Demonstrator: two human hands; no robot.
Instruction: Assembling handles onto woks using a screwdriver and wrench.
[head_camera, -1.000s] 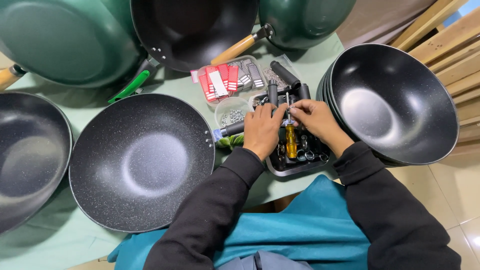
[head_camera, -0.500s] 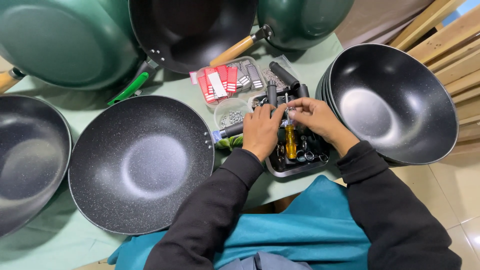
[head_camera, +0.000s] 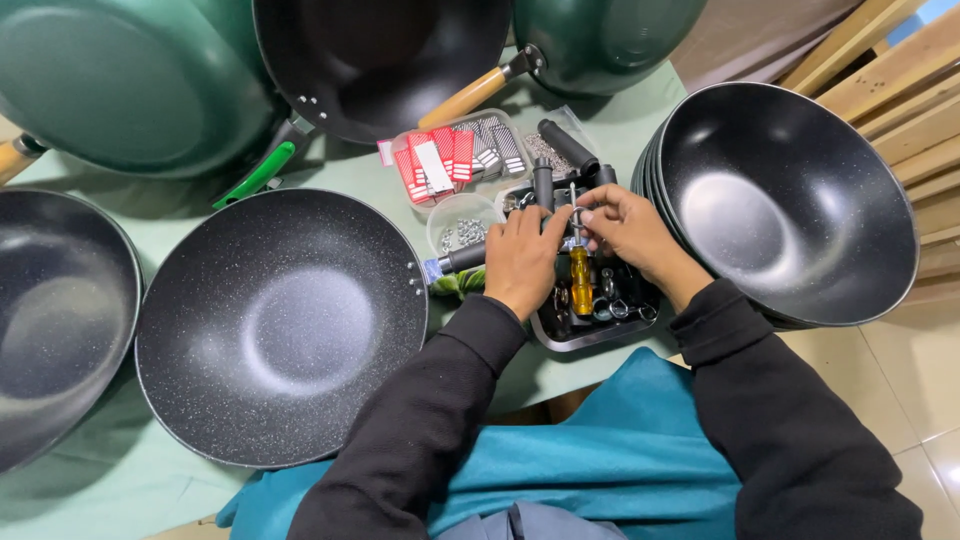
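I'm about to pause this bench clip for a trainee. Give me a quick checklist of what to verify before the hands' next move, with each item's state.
1. Both hands over the parts tray: ok; left hand and right hand meet above it.
2. Screwdriver within reach: ok; its yellow handle lies between the hands.
3. Small part pinched at the fingertips: cannot tell; too small to make out.
4. Screw cup upright: ok, just left of the left hand.
5. Pan flat on the table: ok; its handle stub points toward the tray.
6. Stacked pans steady: cannot tell.
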